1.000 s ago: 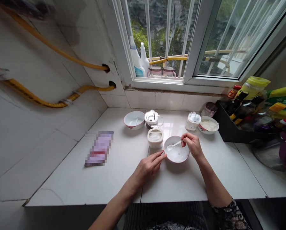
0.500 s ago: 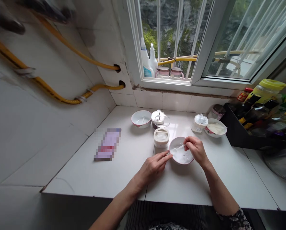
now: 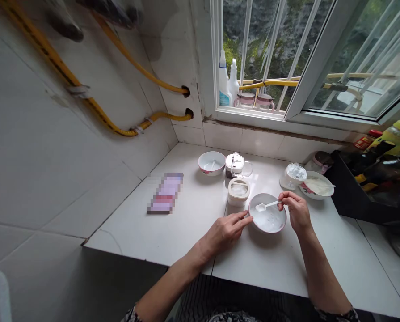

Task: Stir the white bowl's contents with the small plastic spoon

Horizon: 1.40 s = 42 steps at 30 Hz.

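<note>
In my right hand (image 3: 296, 211), closed in a pinch, is the handle of a small white spoon (image 3: 268, 205). Its scoop hangs over a white bowl with a pink rim (image 3: 267, 229), which holds white grains. My left hand (image 3: 227, 230) rests on the counter with fingers stretched out, their tips touching the bowl's left rim. Just behind that hand stands a white jar (image 3: 238, 193) of white grains, its clear lid raised. Behind it is a second lidded jar (image 3: 235, 164) with dark contents.
Back left sits another bowl (image 3: 212, 163) with a spoon inside. To the right are a lidded jar (image 3: 292, 175), a bowl of pale grains (image 3: 317, 185) and a black bin (image 3: 352, 185) of bottles. A blurred purple packet (image 3: 166, 193) lies left on the white counter (image 3: 132, 237).
My right hand has drawn back a little to the right, lifting the spoon off the grains in the bowl. My left hand stays at the rim. The whole view has shifted and tilted.
</note>
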Tool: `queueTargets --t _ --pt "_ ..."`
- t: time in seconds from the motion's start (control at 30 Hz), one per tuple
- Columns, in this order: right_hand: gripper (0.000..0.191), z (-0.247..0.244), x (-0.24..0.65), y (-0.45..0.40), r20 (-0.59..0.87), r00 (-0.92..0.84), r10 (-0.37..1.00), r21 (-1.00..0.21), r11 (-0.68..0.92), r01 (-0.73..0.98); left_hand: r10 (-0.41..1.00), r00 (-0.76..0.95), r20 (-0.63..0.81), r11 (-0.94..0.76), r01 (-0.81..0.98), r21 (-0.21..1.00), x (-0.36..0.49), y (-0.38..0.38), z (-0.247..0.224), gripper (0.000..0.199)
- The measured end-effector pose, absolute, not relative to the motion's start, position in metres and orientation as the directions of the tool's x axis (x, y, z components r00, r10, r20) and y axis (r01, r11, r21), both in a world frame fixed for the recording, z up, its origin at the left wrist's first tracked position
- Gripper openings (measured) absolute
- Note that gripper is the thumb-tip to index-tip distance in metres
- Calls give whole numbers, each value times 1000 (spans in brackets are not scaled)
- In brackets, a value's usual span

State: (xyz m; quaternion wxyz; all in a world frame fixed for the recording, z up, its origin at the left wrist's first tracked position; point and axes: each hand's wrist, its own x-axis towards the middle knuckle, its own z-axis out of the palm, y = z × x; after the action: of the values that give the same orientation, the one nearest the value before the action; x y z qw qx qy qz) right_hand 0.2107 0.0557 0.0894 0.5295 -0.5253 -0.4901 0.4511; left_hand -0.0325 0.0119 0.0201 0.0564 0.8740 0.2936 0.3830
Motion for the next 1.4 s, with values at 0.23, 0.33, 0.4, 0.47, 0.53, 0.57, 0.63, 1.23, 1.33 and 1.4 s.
queueTargets --t 0.23,0.33,0.4,0.47,0.53,0.57,0.63,1.23,1.33,1.4 --pt "7 90 210 56 18 144 989 -1000 18 6 538 538 649 -832 464 305 -33 11 26 47" --pt "7 91 209 56 1 152 988 -1000 3 -13 532 544 649 -835 462 298 -34 11 27 47" --pt "7 92 208 56 -3 151 988 -1000 0 -21 540 538 648 -830 466 306 -34 10 27 48" --pt "7 92 208 55 -3 149 989 -1000 0 -25 545 538 644 -827 474 303 -34 10 26 47" --pt "7 92 207 55 -7 154 988 -1000 -3 -27 535 544 647 -834 463 301 -35 11 24 46" --pt "8 92 207 55 -11 158 987 -1000 -6 -28 530 539 655 -836 460 297 -35 11 24 47" --pt "8 91 208 54 -13 163 987 -1000 -8 -28 535 539 651 -834 461 304 -35 11 23 47" --pt "16 96 166 46 697 -159 700 -508 638 579 528 528 665 -835 466 292 -34 11 22 45" --pt "21 98 167 45 746 -265 611 -357 703 615 532 527 662 -832 470 295 -34 11 22 45" --pt "19 99 171 43 755 -197 625 -404 681 612 533 534 657 -834 463 300 -35 12 22 46"
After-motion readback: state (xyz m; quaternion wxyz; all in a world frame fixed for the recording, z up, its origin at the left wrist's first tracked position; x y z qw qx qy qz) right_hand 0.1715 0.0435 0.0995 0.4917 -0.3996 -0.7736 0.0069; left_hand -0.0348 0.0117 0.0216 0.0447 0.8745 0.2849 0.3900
